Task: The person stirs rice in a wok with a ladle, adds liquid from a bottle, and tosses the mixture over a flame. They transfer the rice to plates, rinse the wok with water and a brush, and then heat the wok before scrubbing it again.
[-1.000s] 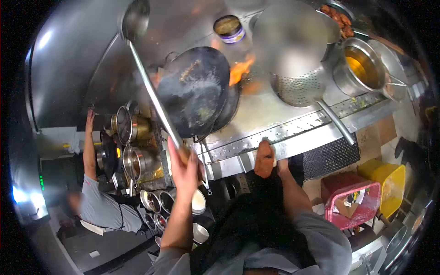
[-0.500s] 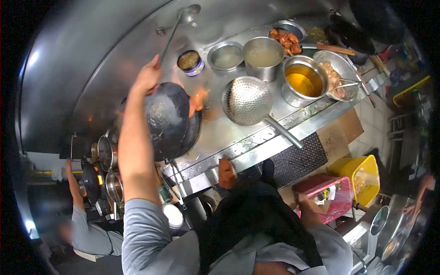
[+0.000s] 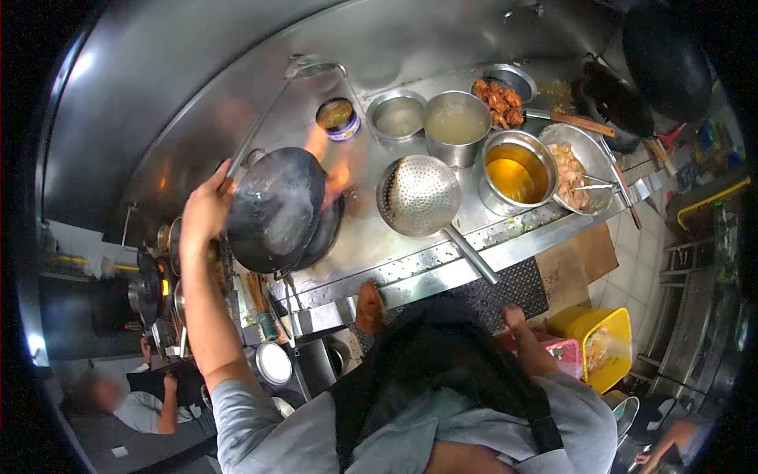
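Lying, seemingly, inside left fingers [image 3: 215, 182]: ladle [image 3: 263, 116]

The ladle [image 3: 264, 118] is long and thin-shafted, held aslant at its near end, with its far end up by the steel back wall [image 3: 197, 87] — the bowl there is hard to make out. The wok [image 3: 272, 221] is round, black and worn, its hollow hazed with pale smoke or steam. It sits tilted over the steel cooktop [image 3: 367, 253], just below the ladle's near end — flames [image 3: 338, 178] lick beside its rim.
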A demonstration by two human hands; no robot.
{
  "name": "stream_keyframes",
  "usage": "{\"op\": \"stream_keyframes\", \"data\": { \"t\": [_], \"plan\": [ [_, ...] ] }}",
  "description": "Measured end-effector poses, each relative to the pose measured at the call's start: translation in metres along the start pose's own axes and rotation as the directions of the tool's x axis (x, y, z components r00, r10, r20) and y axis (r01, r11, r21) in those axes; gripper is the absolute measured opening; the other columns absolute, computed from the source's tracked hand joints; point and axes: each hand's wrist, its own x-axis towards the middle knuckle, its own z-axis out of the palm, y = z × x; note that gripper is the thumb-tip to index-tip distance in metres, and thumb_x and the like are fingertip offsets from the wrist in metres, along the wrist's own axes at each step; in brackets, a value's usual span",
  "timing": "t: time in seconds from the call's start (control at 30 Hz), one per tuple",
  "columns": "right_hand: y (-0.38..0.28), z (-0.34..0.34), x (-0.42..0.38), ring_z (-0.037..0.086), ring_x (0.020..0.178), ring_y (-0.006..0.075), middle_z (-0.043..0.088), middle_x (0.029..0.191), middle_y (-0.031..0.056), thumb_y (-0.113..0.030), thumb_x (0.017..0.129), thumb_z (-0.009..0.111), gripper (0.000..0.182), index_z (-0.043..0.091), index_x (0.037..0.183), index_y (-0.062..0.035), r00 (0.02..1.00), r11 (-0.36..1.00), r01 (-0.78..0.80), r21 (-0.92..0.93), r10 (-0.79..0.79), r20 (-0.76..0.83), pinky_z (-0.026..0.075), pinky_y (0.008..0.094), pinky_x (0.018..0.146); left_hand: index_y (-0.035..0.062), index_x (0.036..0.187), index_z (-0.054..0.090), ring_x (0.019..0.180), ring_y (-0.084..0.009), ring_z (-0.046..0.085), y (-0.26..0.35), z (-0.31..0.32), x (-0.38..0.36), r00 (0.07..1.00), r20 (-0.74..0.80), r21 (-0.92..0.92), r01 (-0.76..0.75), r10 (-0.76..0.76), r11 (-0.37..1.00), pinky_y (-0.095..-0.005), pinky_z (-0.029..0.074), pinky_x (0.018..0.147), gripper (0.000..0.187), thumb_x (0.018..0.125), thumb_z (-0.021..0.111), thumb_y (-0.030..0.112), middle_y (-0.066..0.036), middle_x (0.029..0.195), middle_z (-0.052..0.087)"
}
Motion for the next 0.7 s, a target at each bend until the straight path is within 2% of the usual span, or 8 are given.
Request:
{"op": "stream_keyframes", "data": {
  "t": [0.07, 0.17, 0.2, 0.23, 0.3, 0.37, 0.47, 0.7],
  "plan": [
    [0.014, 0.003, 0.022, 0.054, 0.057, 0.0157, 0.061, 0.07, 0.0056, -0.018, 0.085, 0.057, 0.015, 0.064, 0.081, -0.0054, 0.898, 0.76, 0.376, 0.531, -0.156, -0.412, 0.042, 0.0333, 0.052, 0.0247, 0.139, 0.05, 0.102, -0.039, 0.062, -0.001, 0.035, 0.028, 0.999, -0.03, 0.036, -0.034, 0.035, 0.999, -0.0438, 0.049, 0.088, 0.055, 0.086, 0.061, 0.015, -0.022, 0.108, 0.064],
    [-0.043, -0.071, -0.043, 0.053, 0.057, 0.0164, 0.06, 0.068, 0.0037, -0.016, 0.086, 0.057, 0.014, 0.065, 0.086, -0.0045, 0.924, 0.391, -0.335, 0.857, 0.315, 0.217, 0.042, 0.0336, 0.053, 0.0286, 0.14, 0.049, 0.101, -0.0396, 0.062, 0.009, 0.059, 0.041, 0.998, -0.044, 0.056, -0.034, 0.036, 0.998, -0.0463, 0.049, 0.086, 0.057, 0.086, 0.061, 0.017, -0.022, 0.106, 0.065],
    [-0.006, -0.027, -0.036, 0.059, 0.063, 0.02, 0.062, 0.07, 0.0057, -0.018, 0.085, 0.059, 0.017, 0.065, 0.091, -0.0034, 0.924, 0.873, 0.235, 0.428, -0.065, -0.376, 0.046, 0.0352, 0.056, 0.0298, 0.14, 0.048, 0.101, -0.039, 0.062, 0.005, 0.069, 0.04, 0.996, -0.066, 0.046, -0.062, 0.065, 0.997, -0.0463, 0.049, 0.085, 0.058, 0.086, 0.061, 0.016, -0.022, 0.105, 0.065],
    [0.008, -0.018, -0.048, 0.059, 0.063, 0.02, 0.062, 0.07, 0.0057, -0.018, 0.085, 0.059, 0.017, 0.065, 0.091, -0.0034, 0.926, 0.875, 0.227, 0.426, -0.058, -0.374, 0.046, 0.0352, 0.056, 0.0311, 0.141, 0.047, 0.102, -0.0384, 0.063, 0.003, 0.076, 0.037, 0.992, -0.086, 0.036, -0.087, 0.09, 0.996, -0.0462, 0.049, 0.085, 0.059, 0.086, 0.06, 0.016, -0.021, 0.104, 0.066],
    [0.035, -0.009, -0.067, 0.065, 0.07, 0.0246, 0.066, 0.077, 0.0116, -0.022, 0.086, 0.06, 0.022, 0.067, 0.093, -0.0033, 0.907, 0.843, 0.345, -0.412, -0.413, -0.086, 0.049, 0.0372, 0.062, 0.0266, 0.144, 0.044, 0.103, -0.0355, 0.064, 0.021, 0.087, 0.02, 1.0, -0.021, -0.009, -0.012, 0.012, 1.0, -0.0427, 0.05, 0.087, 0.06, 0.087, 0.059, 0.013, -0.02, 0.107, 0.066],
    [0.106, 0.04, -0.066, 0.067, 0.08, 0.0277, 0.067, 0.087, 0.0175, -0.027, 0.088, 0.058, 0.027, 0.068, 0.096, -0.0036, 0.59, 0.68, 0.632, -0.372, -0.733, -0.337, 0.049, 0.039, 0.065, 0.0185, 0.145, 0.042, 0.106, -0.0349, 0.064, 0.037, 0.111, -0.006, 0.992, 0.085, -0.197, 0.108, -0.092, 0.974, -0.0394, 0.05, 0.089, 0.06, 0.088, 0.056, 0.01, -0.022, 0.112, 0.065],
    [0.103, 0.026, -0.136, 0.064, 0.077, 0.0255, 0.065, 0.084, 0.0154, -0.027, 0.089, 0.057, 0.026, 0.067, 0.095, -0.0038, 0.98, 0.908, 0.179, 0.38, -0.13, -0.151, 0.048, 0.0376, 0.063, 0.013, 0.147, 0.038, 0.109, -0.0284, 0.062, 0.055, 0.221, -0.029, 1.0, -0.001, -0.494, 0.001, -0.001, 0.869, -0.035, 0.047, 0.093, 0.062, 0.088, 0.054, 0.006, -0.023, 0.12, 0.061],
    [0.081, -0.04, -0.25, 0.058, 0.068, 0.0203, 0.061, 0.076, 0.0103, -0.027, 0.091, 0.057, 0.024, 0.067, 0.092, -0.0045, 0.941, 0.701, -0.267, 0.662, 0.338, 0.022, 0.045, 0.0343, 0.058, 0.0033, 0.124, 0.056, 0.106, -0.0374, 0.063, 0.152, 0.413, 0.097, 0.927, 0.318, -0.427, 0.329, -0.2, 0.843, -0.0439, 0.051, 0.089, 0.042, 0.083, 0.053, 0.011, -0.023, 0.113, 0.065]
  ]
}}
